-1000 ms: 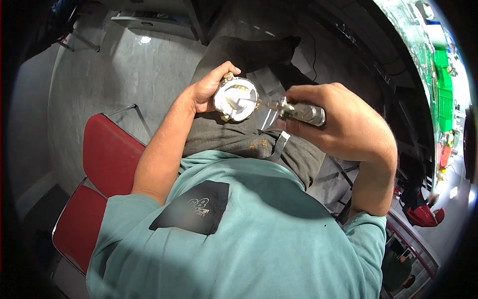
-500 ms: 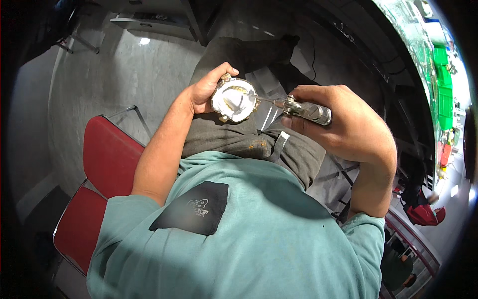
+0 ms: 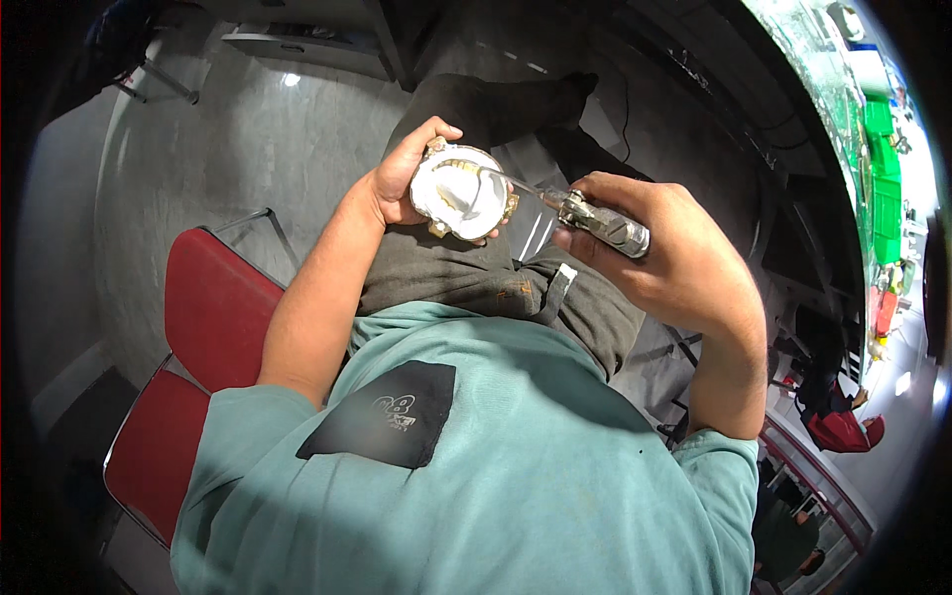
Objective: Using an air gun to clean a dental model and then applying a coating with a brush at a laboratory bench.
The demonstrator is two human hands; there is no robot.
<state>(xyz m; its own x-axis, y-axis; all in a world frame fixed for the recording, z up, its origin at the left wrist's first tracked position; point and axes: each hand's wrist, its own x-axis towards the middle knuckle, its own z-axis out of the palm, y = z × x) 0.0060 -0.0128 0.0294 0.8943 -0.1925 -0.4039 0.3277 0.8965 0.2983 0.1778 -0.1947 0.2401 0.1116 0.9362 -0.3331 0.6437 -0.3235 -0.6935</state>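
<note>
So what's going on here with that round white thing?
The person's left hand holds the round white piece by its metal-looking rim, over the dark trousers. The right hand grips a silvery tool. The tool's thin rod points across to the white piece, near a curved row of yellowish lumps. It's too small to tell whether the tip is touching.

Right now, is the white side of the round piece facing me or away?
Facing you: the round piece in the left hand shows the camera its white surface.
</note>
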